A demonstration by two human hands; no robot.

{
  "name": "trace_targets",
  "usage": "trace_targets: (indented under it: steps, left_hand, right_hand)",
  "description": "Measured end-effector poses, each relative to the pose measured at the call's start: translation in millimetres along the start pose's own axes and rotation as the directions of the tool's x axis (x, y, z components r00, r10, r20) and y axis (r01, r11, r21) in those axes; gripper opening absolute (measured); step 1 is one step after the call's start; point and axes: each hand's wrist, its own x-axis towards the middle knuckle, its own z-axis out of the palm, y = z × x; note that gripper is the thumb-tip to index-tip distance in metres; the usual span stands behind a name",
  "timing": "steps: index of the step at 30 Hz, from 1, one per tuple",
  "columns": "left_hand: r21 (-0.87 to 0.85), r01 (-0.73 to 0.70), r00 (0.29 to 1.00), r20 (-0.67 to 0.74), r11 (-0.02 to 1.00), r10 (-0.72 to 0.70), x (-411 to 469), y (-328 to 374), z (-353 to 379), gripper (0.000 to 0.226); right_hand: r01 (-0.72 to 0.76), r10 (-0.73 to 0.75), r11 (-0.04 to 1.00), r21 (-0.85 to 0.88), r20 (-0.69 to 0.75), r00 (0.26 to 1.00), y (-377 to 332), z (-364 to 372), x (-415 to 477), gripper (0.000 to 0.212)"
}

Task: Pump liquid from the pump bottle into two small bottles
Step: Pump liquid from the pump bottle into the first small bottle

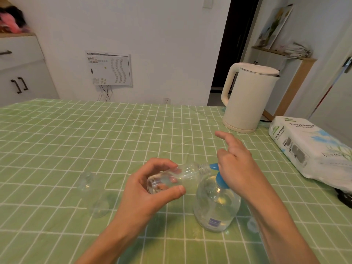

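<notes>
A clear pump bottle (215,204) with liquid and a blue pump head (219,178) stands on the green checked tablecloth (95,134). My left hand (150,189) grips a small clear bottle (186,172), tilted sideways with its threaded mouth against the blue nozzle. My right hand (240,164) lies on top of the pump head, fingers spread and index finger stretched forward. A second small clear bottle (86,181) stands to the left on the cloth. A clear rounded piece (100,206) lies in front of it.
A cream electric kettle (247,98) stands at the back right. A pack of tissue paper (312,147) lies along the right edge, with a dark object (344,197) in front of it. A small clear cap (252,224) sits beside my right forearm.
</notes>
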Motion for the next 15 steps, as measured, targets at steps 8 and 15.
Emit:
trace_targets:
  steps: [8, 15]
  left_hand:
    - [0.005, 0.008, 1.000, 0.012, 1.000, -0.008, -2.3, -1.0, 0.7, 0.042]
    - [-0.003, 0.009, 1.000, 0.010, 1.000, -0.009, -0.6, -0.8, 0.5, 0.042]
  right_hand:
    - [-0.025, 0.024, 0.999, 0.035, 0.038, 0.999, 7.8, -0.7, 4.3, 0.059]
    - [-0.027, 0.028, 0.995, 0.092, -0.005, 1.000, 13.8, 2.0, 10.2, 0.059]
